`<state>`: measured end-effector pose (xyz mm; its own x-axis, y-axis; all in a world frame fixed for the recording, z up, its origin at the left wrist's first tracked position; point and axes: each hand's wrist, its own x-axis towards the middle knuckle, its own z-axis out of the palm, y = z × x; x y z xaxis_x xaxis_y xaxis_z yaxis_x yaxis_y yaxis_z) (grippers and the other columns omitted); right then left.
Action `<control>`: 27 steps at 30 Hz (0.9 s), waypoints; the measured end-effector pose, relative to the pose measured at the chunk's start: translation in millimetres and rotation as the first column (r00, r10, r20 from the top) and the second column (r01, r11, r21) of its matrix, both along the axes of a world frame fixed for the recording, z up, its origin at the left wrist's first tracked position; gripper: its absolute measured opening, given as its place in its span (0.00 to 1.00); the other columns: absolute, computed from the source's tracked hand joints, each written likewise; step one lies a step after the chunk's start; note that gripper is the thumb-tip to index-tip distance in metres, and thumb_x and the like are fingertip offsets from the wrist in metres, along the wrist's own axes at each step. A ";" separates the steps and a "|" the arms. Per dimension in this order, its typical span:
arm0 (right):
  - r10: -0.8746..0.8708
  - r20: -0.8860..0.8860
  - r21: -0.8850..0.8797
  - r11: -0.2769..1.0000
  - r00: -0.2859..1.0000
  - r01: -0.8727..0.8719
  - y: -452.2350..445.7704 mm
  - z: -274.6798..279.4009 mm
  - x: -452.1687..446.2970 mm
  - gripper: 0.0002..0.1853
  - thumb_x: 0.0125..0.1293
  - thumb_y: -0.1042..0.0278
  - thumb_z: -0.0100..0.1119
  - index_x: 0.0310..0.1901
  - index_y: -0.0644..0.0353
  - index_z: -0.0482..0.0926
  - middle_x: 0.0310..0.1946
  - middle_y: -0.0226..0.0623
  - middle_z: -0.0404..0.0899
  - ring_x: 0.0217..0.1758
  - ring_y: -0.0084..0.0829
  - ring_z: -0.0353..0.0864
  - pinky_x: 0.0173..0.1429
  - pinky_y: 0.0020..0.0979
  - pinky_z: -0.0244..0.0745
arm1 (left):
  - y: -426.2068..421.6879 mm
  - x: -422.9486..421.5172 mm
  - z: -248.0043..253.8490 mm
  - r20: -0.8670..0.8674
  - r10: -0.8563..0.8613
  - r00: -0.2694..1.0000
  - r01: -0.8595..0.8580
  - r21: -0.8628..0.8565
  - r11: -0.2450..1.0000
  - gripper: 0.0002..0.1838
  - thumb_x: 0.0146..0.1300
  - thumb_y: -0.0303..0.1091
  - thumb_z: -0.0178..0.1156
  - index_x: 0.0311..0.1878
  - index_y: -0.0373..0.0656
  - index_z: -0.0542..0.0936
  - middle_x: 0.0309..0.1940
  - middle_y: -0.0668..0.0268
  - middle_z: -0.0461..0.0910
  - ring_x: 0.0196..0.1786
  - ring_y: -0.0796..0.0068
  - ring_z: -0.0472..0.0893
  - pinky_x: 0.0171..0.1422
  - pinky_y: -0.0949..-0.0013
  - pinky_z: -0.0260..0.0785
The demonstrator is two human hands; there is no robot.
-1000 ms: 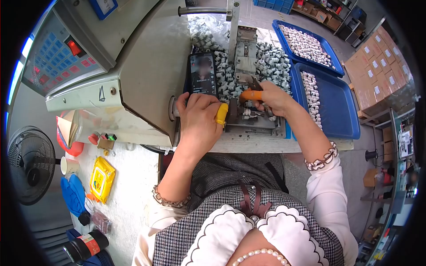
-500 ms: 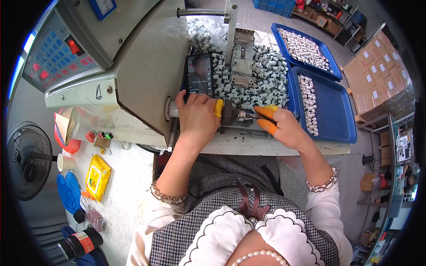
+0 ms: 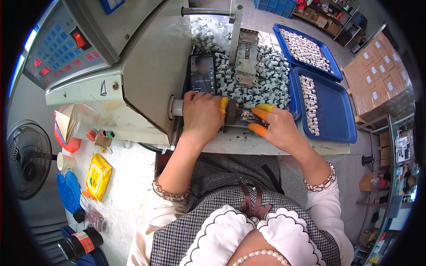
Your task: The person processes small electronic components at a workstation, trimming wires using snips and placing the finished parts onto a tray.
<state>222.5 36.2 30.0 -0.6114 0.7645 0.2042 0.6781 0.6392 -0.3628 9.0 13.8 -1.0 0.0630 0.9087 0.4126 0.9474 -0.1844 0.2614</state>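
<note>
My left hand [image 3: 202, 119] is wrapped over the spindle [image 3: 177, 107] that sticks out of the winding machine [image 3: 151, 66]; a yellow cot covers one fingertip beside a dark block [image 3: 230, 111]. At the end of this block sits a small part [image 3: 244, 114] with a coppery look. From the right, my right hand [image 3: 279, 126], in orange and yellow finger cots, pinches slim dark tweezers [image 3: 255, 118] close to that part. Their tips are hard to make out. Behind the hands lie a phone [image 3: 202, 80] with a lit screen and a heap of small white-and-dark parts [image 3: 273, 73].
A metal bracket [image 3: 246, 57] rises over the heap. To the right are two blue trays, the near tray [image 3: 333, 108] with a strip of white parts, the far tray [image 3: 306, 48] well covered. Wet wipes [image 3: 98, 177], a black bottle [image 3: 80, 243] and a fan [image 3: 29, 159] are at left.
My right hand has moved slightly left and down, its fingertips nearer the part on the spindle. My left hand keeps its hold, and the view has shifted a little.
</note>
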 end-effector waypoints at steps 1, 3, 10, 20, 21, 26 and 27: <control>0.003 0.003 0.000 1.000 1.000 -0.003 0.8 -1.8 -1.1 0.23 0.53 0.60 0.70 0.48 0.64 0.81 0.39 0.47 0.82 0.35 0.44 0.80 0.40 0.37 0.76 | 2.2 -0.3 2.8 0.003 0.003 1.000 -0.003 0.000 1.000 0.09 0.50 0.27 0.58 0.35 0.41 0.82 0.28 0.64 0.80 0.41 0.63 0.79 0.61 0.59 0.61; 0.072 -0.033 0.151 0.986 0.997 -0.067 3.0 -6.6 -3.2 0.22 0.52 0.62 0.70 0.48 0.65 0.81 0.37 0.45 0.82 0.32 0.40 0.80 0.38 0.33 0.75 | 6.5 -0.5 9.8 0.000 0.014 1.000 -0.013 -0.228 0.974 0.07 0.51 0.27 0.57 0.34 0.41 0.82 0.28 0.64 0.81 0.41 0.63 0.79 0.61 0.61 0.61; -0.183 -0.151 -0.460 0.883 0.971 0.095 30.5 12.8 14.1 0.19 0.57 0.68 0.66 0.50 0.66 0.81 0.33 0.35 0.83 0.30 0.18 0.77 0.34 0.22 0.72 | 3.4 16.2 5.1 0.167 -0.351 0.921 0.329 0.148 0.933 0.12 0.52 0.39 0.64 0.42 0.51 0.85 0.38 0.68 0.78 0.49 0.67 0.76 0.69 0.48 0.53; -0.269 -0.351 -0.770 0.628 0.897 -0.113 83.4 -7.3 -1.8 0.13 0.64 0.63 0.60 0.41 0.65 0.84 0.21 0.27 0.76 0.17 0.14 0.66 0.22 0.18 0.59 | 4.8 22.5 -7.9 0.099 -0.406 0.909 0.385 0.178 0.906 0.15 0.44 0.28 0.68 0.39 0.53 0.86 0.42 0.76 0.83 0.54 0.72 0.76 0.73 0.50 0.53; -0.256 -0.366 -0.762 0.635 0.895 -0.130 82.1 -4.5 2.2 0.13 0.65 0.63 0.59 0.42 0.65 0.84 0.22 0.27 0.76 0.18 0.14 0.65 0.23 0.18 0.58 | 4.0 23.2 -7.5 0.108 -0.409 0.906 0.388 0.175 0.905 0.15 0.45 0.29 0.68 0.39 0.53 0.86 0.42 0.76 0.83 0.54 0.72 0.76 0.73 0.50 0.53; -0.138 -0.258 -0.617 0.786 0.956 -0.053 35.5 3.5 16.9 0.17 0.58 0.76 0.62 0.51 0.67 0.80 0.29 0.29 0.81 0.28 0.13 0.71 0.31 0.19 0.66 | 3.8 24.9 -8.2 0.148 -0.409 0.900 0.381 0.190 0.905 0.14 0.45 0.29 0.68 0.39 0.53 0.86 0.42 0.77 0.83 0.55 0.71 0.76 0.73 0.50 0.54; -0.063 -0.134 -0.503 0.864 0.989 -0.013 22.5 6.4 18.5 0.19 0.57 0.73 0.64 0.53 0.61 0.81 0.31 0.31 0.84 0.26 0.16 0.73 0.33 0.23 0.72 | 3.2 24.5 -6.9 0.143 -0.413 0.899 0.387 0.180 0.904 0.14 0.45 0.29 0.68 0.39 0.53 0.86 0.42 0.77 0.83 0.55 0.71 0.76 0.73 0.50 0.54</control>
